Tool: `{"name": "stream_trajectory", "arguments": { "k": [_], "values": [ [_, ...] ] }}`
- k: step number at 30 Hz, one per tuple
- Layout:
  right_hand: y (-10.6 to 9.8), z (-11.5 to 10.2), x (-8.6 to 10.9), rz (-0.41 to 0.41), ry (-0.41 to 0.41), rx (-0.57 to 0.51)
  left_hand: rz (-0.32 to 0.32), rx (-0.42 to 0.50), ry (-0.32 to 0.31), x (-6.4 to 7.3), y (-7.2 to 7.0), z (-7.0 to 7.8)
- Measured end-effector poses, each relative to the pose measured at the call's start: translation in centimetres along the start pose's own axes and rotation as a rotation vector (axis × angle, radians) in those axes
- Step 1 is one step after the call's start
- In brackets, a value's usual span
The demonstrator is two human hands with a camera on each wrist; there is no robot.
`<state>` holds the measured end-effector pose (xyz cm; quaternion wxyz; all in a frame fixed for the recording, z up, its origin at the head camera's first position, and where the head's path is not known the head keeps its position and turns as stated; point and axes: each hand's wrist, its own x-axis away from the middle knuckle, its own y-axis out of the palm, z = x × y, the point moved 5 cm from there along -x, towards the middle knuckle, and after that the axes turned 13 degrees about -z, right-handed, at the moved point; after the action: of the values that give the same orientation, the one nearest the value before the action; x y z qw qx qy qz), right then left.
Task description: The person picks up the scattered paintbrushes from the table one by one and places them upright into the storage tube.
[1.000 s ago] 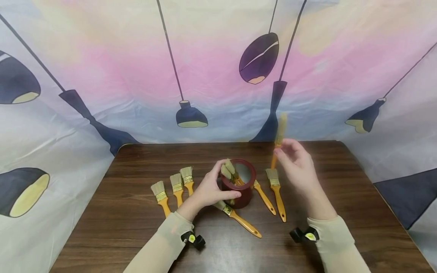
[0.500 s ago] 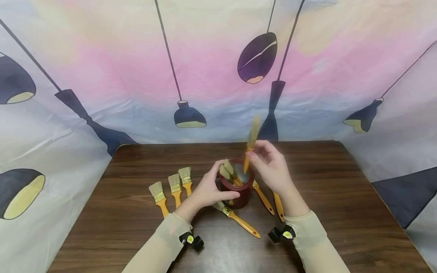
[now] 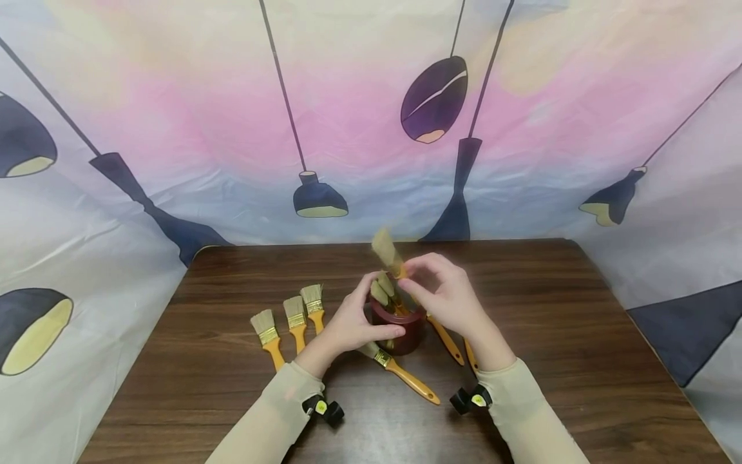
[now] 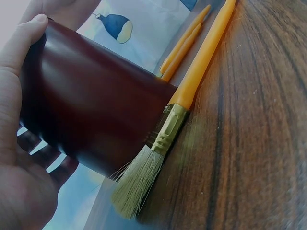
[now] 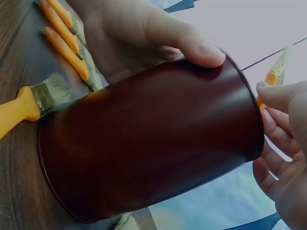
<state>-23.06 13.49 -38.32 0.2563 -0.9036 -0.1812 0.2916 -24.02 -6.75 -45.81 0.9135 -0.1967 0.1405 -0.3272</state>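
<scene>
My left hand [image 3: 348, 319] grips a dark red cylindrical cup [image 3: 410, 336] that stands on the table, thumb on its near side and fingers round the far side. Two paintbrushes [image 3: 382, 289] lean inside it, bristles up. Over the cup's mouth my right hand [image 3: 446, 293] pinches another paintbrush [image 3: 385, 250] by its orange handle between thumb and fingers. Its bristles point up and lean left; the handle's lower end is hidden behind the hand and rim. The right wrist view shows the held paintbrush [image 5: 274, 78] at the rim.
Several paintbrushes [image 3: 295, 312] lie left of the cup, bristles away from me. One paintbrush [image 3: 413, 381] lies close in front of it, handle toward the right. Two more handles [image 3: 449, 341] show to its right, partly under my right hand. A printed cloth [image 3: 371, 129] hangs behind the table.
My right hand has carried the paintbrush leftward from the right side to over the cup and lowered it, tilting the bristles left. The left hand keeps its grip on the cup.
</scene>
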Motion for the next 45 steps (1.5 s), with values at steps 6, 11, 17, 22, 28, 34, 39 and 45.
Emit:
{"name": "stream_trajectory", "arguments": {
  "k": [6, 11, 17, 22, 28, 34, 39, 45],
  "values": [
    [0.3, 0.2, 0.1, -0.045, 0.005, 0.093, 0.002, 0.002, 0.010, -0.1, 0.0, 0.0],
    [0.2, 0.3, 0.0, -0.061, -0.010, 0.153, 0.003, 0.003, 0.006, -0.2, 0.0, 0.0],
    [0.0, 0.7, 0.1, -0.093, 0.002, 0.156, -0.004, -0.002, 0.007, 0.0, 0.0, 0.2],
    [-0.7, 0.8, 0.3, -0.081, 0.014, 0.102, -0.004, 0.013, 0.018, 0.1, -0.2, 0.2],
    [-2.5, 1.4, 1.2, -0.026, 0.084, 0.059, -0.004, 0.022, 0.021, 0.1, -0.1, 0.2],
    [-4.7, 2.8, 3.5, 0.027, 0.187, 0.150, -0.005, 0.028, 0.030, -0.2, 0.1, 0.2],
    [-5.5, 4.5, 5.6, 0.018, 0.305, 0.215, -0.015, 0.032, 0.020, -0.4, 0.2, 0.1],
    [-5.1, 6.6, 7.6, -0.111, 0.444, 0.238, -0.006, 0.041, 0.032, -0.3, 0.2, 0.1]
  ]
}}
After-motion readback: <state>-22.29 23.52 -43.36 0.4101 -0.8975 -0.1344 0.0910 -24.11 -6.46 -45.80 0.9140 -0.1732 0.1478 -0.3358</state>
